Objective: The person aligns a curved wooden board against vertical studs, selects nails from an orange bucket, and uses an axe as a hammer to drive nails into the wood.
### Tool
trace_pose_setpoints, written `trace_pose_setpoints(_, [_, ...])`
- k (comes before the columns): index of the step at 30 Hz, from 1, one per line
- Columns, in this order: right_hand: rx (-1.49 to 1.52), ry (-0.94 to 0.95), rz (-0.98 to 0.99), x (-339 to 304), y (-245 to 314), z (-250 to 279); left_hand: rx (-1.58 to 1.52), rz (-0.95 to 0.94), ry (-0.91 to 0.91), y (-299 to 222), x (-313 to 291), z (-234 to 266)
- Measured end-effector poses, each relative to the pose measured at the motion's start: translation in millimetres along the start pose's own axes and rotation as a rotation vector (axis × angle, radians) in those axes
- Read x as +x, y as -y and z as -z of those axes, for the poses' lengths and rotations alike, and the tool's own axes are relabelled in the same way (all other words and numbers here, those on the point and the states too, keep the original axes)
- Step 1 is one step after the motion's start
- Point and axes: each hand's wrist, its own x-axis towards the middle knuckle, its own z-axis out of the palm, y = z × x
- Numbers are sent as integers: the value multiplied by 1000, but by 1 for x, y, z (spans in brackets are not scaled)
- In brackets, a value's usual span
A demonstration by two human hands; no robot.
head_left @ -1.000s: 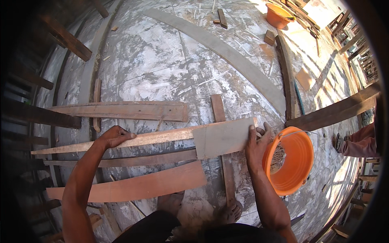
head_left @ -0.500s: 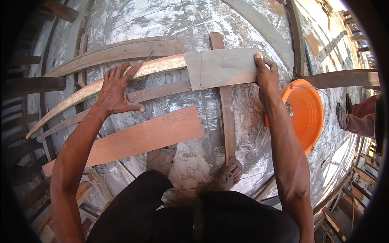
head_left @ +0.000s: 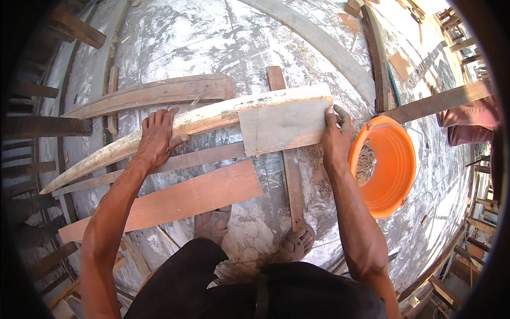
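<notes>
Left hand (head_left: 155, 139): fingers bent over the top of the beam (head_left: 212, 115), thumb on its near side, half closed around the wood. Right hand (head_left: 338, 139): thumb and fingers closed on the right end of the panel (head_left: 281, 127). The panel, thin, flat, grey and roughly rectangular, lies along the near face of the beam, covering its right end only; the remaining length is bare, and no fastening can be made out. The beam is pale, rough-grained and tapered to a point at left. Beneath: a brown crosspiece (head_left: 293, 181). Nearer: a narrow grey-brown strip (head_left: 204, 158) and a smooth reddish board (head_left: 196, 194). Right: an orange bucket (head_left: 396, 170), smooth-walled, holding thin nail-like pieces (head_left: 365, 162).
</notes>
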Motion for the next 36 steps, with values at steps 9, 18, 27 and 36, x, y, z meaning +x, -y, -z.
trace_pose_setpoints(9, [-91, -190, 154, 17, -8, -29, -258, 33, 207, -12, 1, 13])
trace_pose_setpoints(18, [14, -177, 115, 27, -9, -37, -153, -58, 73, -9, -9, -3])
trace_pose_setpoints(27, [319, -74, 124, -3, -17, -27, -131, -41, 130, -11, -6, 1])
trace_pose_setpoints(36, [327, 106, 158, -13, -28, -10, -345, 66, 99, -18, 25, 4])
